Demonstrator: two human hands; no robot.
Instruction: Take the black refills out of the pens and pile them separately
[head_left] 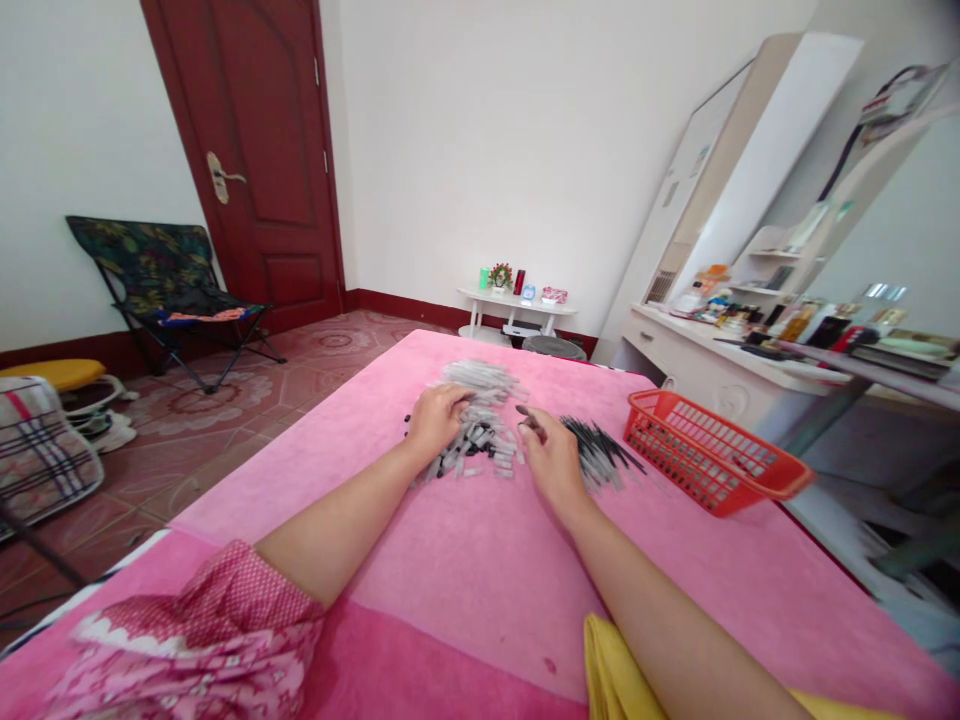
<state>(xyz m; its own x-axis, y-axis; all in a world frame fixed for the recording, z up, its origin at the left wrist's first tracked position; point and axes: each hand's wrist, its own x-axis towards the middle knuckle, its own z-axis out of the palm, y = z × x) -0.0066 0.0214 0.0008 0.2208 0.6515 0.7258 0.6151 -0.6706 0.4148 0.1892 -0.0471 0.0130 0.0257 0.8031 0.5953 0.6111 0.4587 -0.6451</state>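
Note:
My left hand (pixel 437 420) is at the left side of a loose pile of clear plastic tubes (pixel 480 380), its fingers curled together at the tips. Whatever they may grip is too small to make out. Small black pieces (pixel 480 438) and short clear pieces (pixel 504 462) lie just to the right of that wrist. Across a narrow gap, my right hand (pixel 553 455) pinches a small dark piece (pixel 523 410) between thumb and fingers; its kind is unclear. Beside this hand, on its right, lies a heap of slim pen-like sticks (pixel 600 452), part black and part clear.
A pink cloth (pixel 465 560) covers the table. On its right stands a red plastic basket (pixel 712 440). Beyond are a dressing table (pixel 652 330) with bottles, a low white shelf (pixel 517 300), a folding chair (pixel 165 280) and a dark red door (pixel 262 150).

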